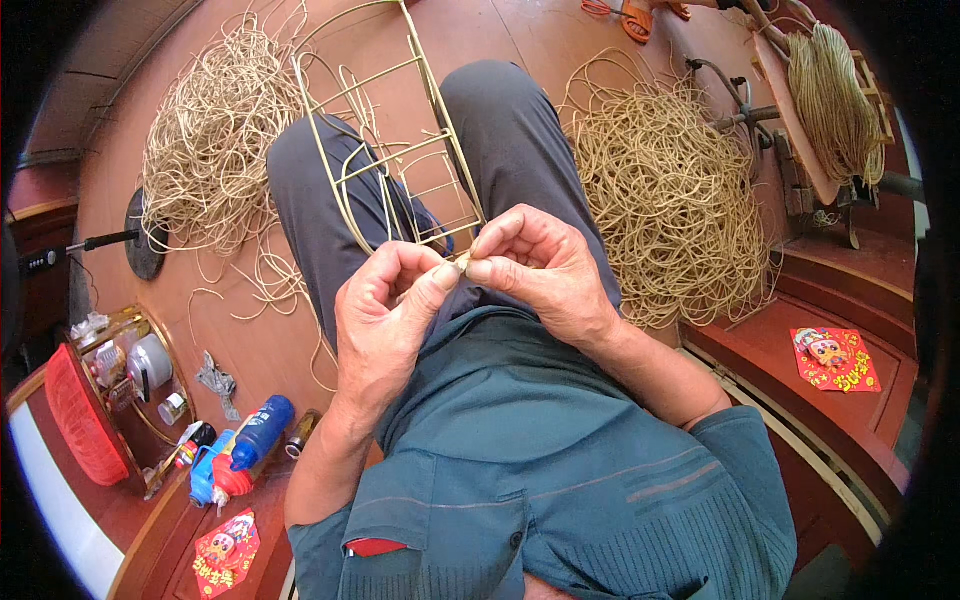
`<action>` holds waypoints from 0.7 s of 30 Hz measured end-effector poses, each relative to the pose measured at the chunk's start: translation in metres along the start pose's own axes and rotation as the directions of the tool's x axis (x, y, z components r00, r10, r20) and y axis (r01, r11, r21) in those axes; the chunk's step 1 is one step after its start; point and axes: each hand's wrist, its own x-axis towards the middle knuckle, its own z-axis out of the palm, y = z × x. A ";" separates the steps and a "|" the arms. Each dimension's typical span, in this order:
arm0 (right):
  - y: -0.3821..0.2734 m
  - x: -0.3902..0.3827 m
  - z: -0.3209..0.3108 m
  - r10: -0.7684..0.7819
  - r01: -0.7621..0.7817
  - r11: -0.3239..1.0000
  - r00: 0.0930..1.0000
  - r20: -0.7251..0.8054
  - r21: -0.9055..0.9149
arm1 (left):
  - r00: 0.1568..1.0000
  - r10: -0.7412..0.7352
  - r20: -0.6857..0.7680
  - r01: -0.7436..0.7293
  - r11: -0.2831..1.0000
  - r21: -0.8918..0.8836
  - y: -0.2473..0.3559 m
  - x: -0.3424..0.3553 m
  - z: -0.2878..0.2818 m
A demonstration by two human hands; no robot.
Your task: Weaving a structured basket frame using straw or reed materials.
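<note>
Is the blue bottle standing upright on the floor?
No, the blue bottle lies on its side on the floor.

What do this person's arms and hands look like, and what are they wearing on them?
Both hands are bare: no gloves, rings or watch show on the left hand or the right hand. The forearms are uncovered. Teal-green sleeves of a ribbed shirt are pushed up near the elbows.
</note>
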 end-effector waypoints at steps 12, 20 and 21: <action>0.002 0.003 0.004 -0.021 0.019 0.998 0.999 0.040 0.055 | 0.990 0.138 0.024 -0.140 0.985 0.104 0.010 0.002 -0.003; -0.006 0.006 0.007 0.004 -0.004 1.000 0.999 0.049 -0.002 | 0.976 0.211 0.058 -0.217 0.962 0.164 0.016 0.005 -0.009; -0.008 0.007 0.008 0.011 -0.011 1.000 0.998 0.055 0.000 | 0.977 0.206 0.048 -0.211 0.967 0.144 0.020 0.005 -0.009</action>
